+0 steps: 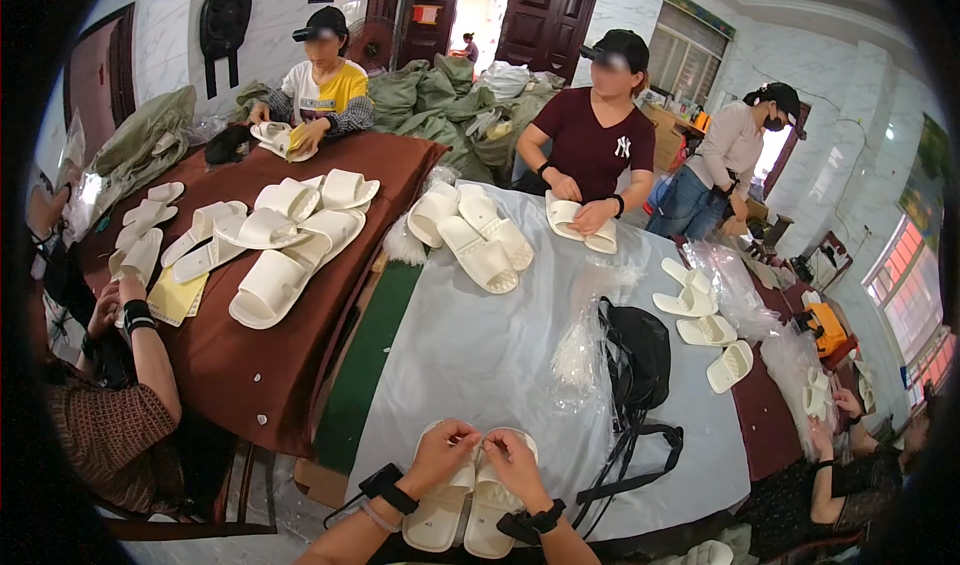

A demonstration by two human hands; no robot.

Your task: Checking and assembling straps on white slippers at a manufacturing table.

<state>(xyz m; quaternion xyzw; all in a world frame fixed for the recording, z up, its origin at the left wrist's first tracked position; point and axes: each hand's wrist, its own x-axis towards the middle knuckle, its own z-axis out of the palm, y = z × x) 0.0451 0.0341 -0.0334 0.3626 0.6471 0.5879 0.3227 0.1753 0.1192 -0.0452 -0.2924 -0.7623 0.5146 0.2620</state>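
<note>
A pair of cream slide slippers [432,527] lies side by side at the near edge of the grey-covered table [455,365], heels toward me. Over the left slipper's strap is my left hand [447,455], its fingers curled into a pinch. My right hand [514,465] pinches in the same way above the right slipper, close to the left fingertips. Whatever the fingertips hold, if anything, is too small to make out. Both hands partly cover the straps. Each wrist wears a black band.
Ahead are cream slippers [482,245]; a black backpack [637,355] and clear plastic bags [580,350] lie to the right. More slippers [270,290] cover the brown-clothed table [225,375]. Co-workers handle slippers around both tables. Green sacks [430,100] are piled behind.
</note>
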